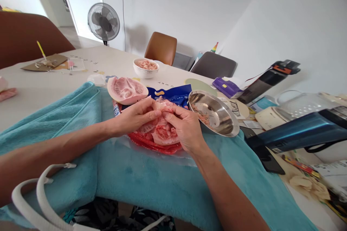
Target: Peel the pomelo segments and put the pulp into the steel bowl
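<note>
Both hands meet over a heap of pink pomelo peel and membrane (165, 133) lying on a red and blue plastic bag (177, 94). Between my left hand (141, 113) and my right hand (185, 124) is a pale pomelo segment (162, 105), pinched by the fingers of both. My fingertips partly hide it. Just behind my left hand sits a hollow half of pomelo rind (127, 90), its pink inside facing up. To the right of my right hand, a tilted steel bowl (230, 121) holds some small pinkish bits.
A white bowl of pomelo flesh (146, 65) stands farther back on the table. Beneath the work lies a teal towel (151, 180). On the right are a blue bottle (300, 130), a dark bottle (260, 85), a phone (267, 157) and a purple packet (227, 87).
</note>
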The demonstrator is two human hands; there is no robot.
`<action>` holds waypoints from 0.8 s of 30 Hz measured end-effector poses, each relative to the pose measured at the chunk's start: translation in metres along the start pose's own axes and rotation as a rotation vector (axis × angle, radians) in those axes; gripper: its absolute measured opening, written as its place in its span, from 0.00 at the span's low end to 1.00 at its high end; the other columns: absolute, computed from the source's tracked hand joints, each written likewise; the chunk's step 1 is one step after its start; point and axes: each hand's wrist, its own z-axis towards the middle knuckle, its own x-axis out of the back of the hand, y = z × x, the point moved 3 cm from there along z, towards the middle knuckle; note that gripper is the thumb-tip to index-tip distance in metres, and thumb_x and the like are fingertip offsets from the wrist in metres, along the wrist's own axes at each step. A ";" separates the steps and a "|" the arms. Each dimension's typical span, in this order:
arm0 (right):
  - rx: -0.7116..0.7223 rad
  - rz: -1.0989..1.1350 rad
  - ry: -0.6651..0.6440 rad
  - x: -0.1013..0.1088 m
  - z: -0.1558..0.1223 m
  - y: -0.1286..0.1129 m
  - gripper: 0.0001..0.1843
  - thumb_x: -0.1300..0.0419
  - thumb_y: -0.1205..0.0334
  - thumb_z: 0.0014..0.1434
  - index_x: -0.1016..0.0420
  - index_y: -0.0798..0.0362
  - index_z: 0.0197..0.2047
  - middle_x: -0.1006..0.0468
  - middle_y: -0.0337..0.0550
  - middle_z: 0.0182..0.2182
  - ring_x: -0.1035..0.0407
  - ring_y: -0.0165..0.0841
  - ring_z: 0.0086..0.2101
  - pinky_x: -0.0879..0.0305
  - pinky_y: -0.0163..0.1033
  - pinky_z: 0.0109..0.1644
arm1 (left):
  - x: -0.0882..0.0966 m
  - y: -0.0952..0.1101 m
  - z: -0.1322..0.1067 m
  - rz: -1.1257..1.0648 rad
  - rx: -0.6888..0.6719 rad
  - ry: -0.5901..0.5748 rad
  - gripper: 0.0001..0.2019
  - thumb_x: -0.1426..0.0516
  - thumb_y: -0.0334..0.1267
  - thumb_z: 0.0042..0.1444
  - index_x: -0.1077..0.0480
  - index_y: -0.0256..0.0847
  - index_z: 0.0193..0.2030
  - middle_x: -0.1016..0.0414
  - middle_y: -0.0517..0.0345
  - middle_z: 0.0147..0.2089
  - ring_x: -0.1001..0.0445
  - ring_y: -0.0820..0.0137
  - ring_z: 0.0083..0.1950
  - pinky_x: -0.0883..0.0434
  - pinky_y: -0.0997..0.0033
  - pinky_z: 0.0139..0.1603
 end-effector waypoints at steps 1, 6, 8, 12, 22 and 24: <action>-0.003 0.018 -0.001 0.000 0.001 0.000 0.07 0.36 0.59 0.52 0.22 0.54 0.29 0.31 0.32 0.17 0.39 0.22 0.18 0.43 0.30 0.22 | -0.001 0.001 0.000 -0.058 0.019 -0.015 0.16 0.43 0.51 0.62 0.34 0.38 0.37 0.34 0.62 0.31 0.36 0.76 0.31 0.37 0.77 0.29; -0.100 0.185 -0.083 0.000 0.001 -0.002 0.07 0.33 0.59 0.48 0.22 0.55 0.27 0.29 0.33 0.18 0.39 0.21 0.16 0.44 0.29 0.20 | -0.004 0.004 -0.002 -0.459 0.087 -0.063 0.09 0.40 0.41 0.61 0.33 0.38 0.37 0.29 0.62 0.31 0.27 0.76 0.32 0.30 0.79 0.34; -0.149 0.241 -0.131 -0.001 0.000 -0.004 0.07 0.32 0.60 0.47 0.22 0.55 0.26 0.29 0.34 0.18 0.39 0.21 0.16 0.44 0.29 0.20 | -0.007 0.004 -0.002 -0.558 0.121 -0.113 0.07 0.41 0.39 0.61 0.35 0.39 0.35 0.29 0.64 0.25 0.28 0.75 0.24 0.30 0.78 0.27; -0.247 0.356 -0.222 -0.005 -0.001 -0.003 0.07 0.30 0.61 0.46 0.22 0.55 0.27 0.30 0.33 0.15 0.39 0.22 0.15 0.45 0.29 0.18 | -0.012 0.005 -0.003 -0.650 0.174 -0.240 0.07 0.44 0.39 0.61 0.38 0.41 0.35 0.26 0.60 0.21 0.30 0.71 0.15 0.34 0.77 0.15; -0.062 0.126 -0.161 0.002 0.003 0.003 0.09 0.34 0.58 0.53 0.21 0.51 0.37 0.23 0.37 0.27 0.31 0.26 0.24 0.33 0.33 0.28 | -0.001 -0.001 0.001 -0.522 0.089 -0.024 0.14 0.35 0.39 0.52 0.37 0.39 0.32 0.28 0.65 0.25 0.29 0.78 0.21 0.32 0.82 0.21; 0.101 -0.063 -0.053 0.011 0.002 -0.003 0.11 0.36 0.61 0.54 0.21 0.49 0.42 0.22 0.38 0.35 0.30 0.27 0.30 0.32 0.35 0.34 | 0.001 -0.001 0.001 -0.437 0.078 0.016 0.13 0.35 0.40 0.53 0.37 0.40 0.33 0.31 0.67 0.24 0.32 0.80 0.21 0.36 0.84 0.20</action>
